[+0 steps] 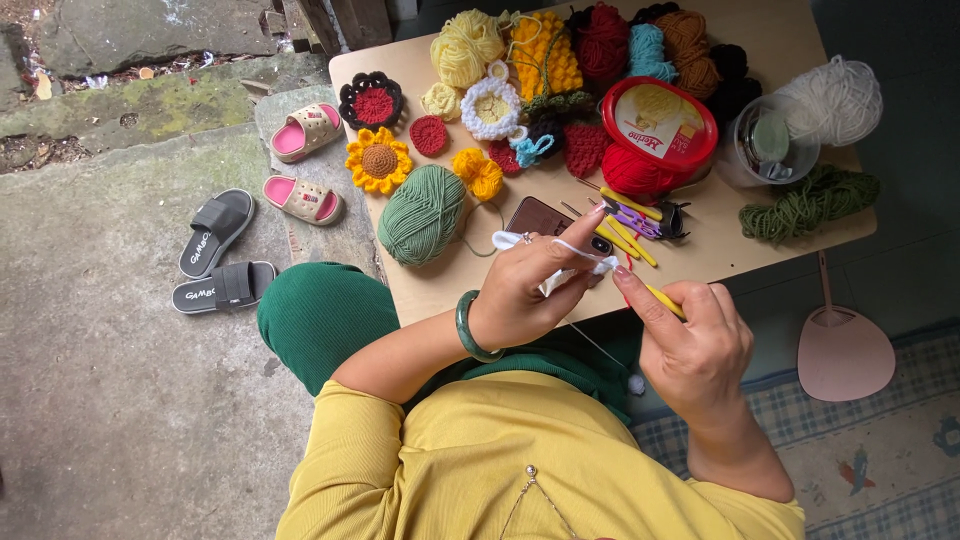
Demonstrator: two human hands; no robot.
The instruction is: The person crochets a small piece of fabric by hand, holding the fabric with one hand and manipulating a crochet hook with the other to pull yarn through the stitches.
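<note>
We log the right hand (697, 340) nearest us, closed around a yellow crochet hook (664, 301) whose long axis runs up and to the left toward the work. The left hand (530, 290), wearing a green bangle (468, 330), pinches a small white crochet piece (560, 270) between thumb and fingers, with white yarn (600, 345) trailing down toward the lap. The piece lies just left of the hook tip, both held above the near edge of the wooden table (720, 250). Beyond the hands we note a phone (535, 213), a green yarn ball (422, 213) toward the left edge, and spare hooks (628, 222). Open tabletop remains at the near right. Further back sit a red-lidded tub (660, 125), crocheted flowers (378, 160) and yarn skeins (600, 45).
</note>
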